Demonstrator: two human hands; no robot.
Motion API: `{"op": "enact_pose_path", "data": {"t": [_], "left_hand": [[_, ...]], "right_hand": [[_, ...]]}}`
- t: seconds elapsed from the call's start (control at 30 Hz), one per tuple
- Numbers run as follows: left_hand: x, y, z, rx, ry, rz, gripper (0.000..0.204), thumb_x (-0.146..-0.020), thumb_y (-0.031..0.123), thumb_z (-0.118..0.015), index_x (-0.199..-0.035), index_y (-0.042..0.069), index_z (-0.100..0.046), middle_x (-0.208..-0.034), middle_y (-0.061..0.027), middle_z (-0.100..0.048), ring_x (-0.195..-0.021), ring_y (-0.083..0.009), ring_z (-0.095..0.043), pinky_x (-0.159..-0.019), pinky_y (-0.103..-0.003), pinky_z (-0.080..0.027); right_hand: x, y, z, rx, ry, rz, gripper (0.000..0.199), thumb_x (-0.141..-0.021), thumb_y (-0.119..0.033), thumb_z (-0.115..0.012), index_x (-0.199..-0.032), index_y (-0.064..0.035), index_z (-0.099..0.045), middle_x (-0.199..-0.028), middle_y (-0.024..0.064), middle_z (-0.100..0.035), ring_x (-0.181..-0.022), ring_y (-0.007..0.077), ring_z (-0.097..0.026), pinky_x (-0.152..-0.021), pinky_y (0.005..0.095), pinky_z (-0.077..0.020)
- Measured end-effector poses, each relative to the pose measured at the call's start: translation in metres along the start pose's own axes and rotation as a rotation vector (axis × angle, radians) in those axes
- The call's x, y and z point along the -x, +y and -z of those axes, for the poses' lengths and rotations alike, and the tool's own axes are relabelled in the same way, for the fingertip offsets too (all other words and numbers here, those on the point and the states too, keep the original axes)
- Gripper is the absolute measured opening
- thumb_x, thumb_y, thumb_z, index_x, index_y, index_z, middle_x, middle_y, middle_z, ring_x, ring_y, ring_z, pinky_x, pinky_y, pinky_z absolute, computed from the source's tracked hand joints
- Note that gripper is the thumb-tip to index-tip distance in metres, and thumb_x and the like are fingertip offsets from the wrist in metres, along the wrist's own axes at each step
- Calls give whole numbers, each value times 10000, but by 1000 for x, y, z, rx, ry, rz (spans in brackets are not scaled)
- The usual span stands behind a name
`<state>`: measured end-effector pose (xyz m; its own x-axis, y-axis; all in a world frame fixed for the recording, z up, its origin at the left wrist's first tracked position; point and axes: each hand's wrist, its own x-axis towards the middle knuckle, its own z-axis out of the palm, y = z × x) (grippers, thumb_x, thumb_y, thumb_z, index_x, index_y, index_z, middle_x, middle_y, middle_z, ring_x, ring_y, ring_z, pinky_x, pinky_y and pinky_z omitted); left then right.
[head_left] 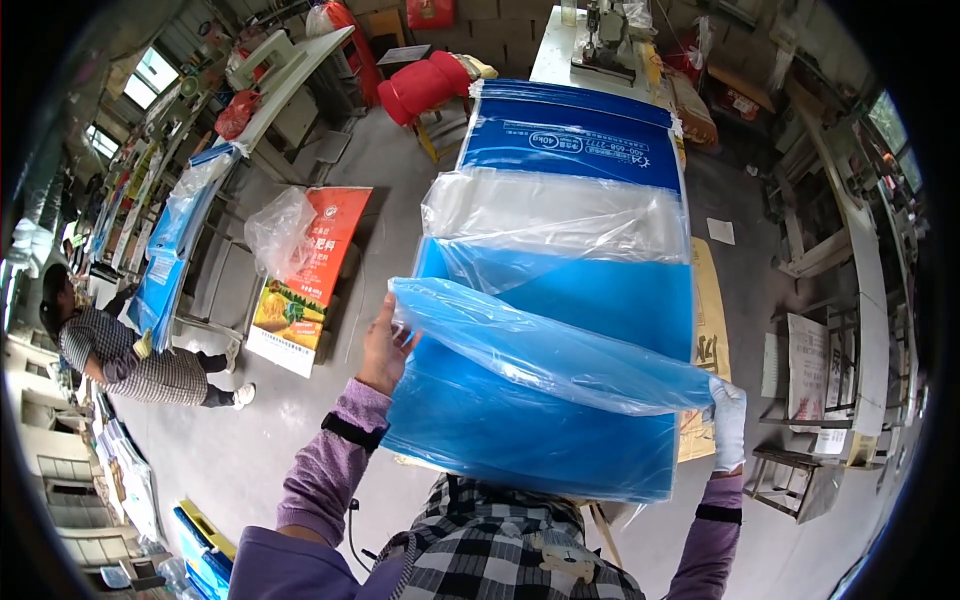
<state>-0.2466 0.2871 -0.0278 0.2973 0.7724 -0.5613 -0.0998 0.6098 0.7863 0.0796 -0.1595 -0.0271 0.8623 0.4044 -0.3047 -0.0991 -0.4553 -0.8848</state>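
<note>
A clear plastic liner stretches slantwise across a stack of blue woven sacks in front of me. My left hand, bare, grips its left end with the fingers bent at the edge. On the other side my right hand, in a white glove, is closed on the liner's right end, lower than the left. Farther up the stack lies a folded whitish part of clear plastic. Beyond that shows the dark blue printed end of the sacks.
A sewing machine stands on a far table. To the left, an orange printed sack stack carries crumpled plastic. Another person handles blue sacks at far left. A wooden stool stands at right.
</note>
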Motion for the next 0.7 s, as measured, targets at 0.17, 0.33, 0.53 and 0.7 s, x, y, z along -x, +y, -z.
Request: {"op": "enact_pose_path", "data": {"t": [0.17, 0.33, 0.53, 0.7], "left_hand": [[29, -40, -42, 229, -141, 326, 604, -812, 446, -756, -1272, 137, -514, -1289, -120, -454, -1189, -280, -482, -929, -450, -504], [44, -85, -84, 235, -326, 314, 250, -924, 212, -589, -1160, 137, -554, -1183, -87, -585, -1109, -276, -549, -994, -540, -413], [-26, -159, -41, 309, -114, 144, 121, -932, 92, -447, -989, 84, -554, -988, -94, -637, -897, -242, -637, -774, -357, -542], [88, -148, -125, 485, -372, 511, 272, -925, 256, -597, -1150, 112, -545, -1162, -85, -590, -996, -213, -599, -894, -414, -504]], "right_hand": [[1, 0, -5, -84, 32, 18, 279, -979, -236, -563, -947, -3, -712, -618, -20, -590, -458, 38, -446, -437, 195, -359], [-2, 9, -4, -143, 50, 49, 248, -968, -216, -572, -935, -6, -701, -584, 5, -593, -438, 49, -450, -424, 196, -350], [-5, -17, -21, -211, 86, -14, 215, -953, -194, -594, -928, -5, -694, -576, 20, -591, -417, 63, -457, -418, 197, -358], [-4, -28, -17, -216, 161, -10, 228, -944, -188, -610, -872, 11, -695, -596, 14, -599, -438, 69, -484, -430, 206, -385]]}}
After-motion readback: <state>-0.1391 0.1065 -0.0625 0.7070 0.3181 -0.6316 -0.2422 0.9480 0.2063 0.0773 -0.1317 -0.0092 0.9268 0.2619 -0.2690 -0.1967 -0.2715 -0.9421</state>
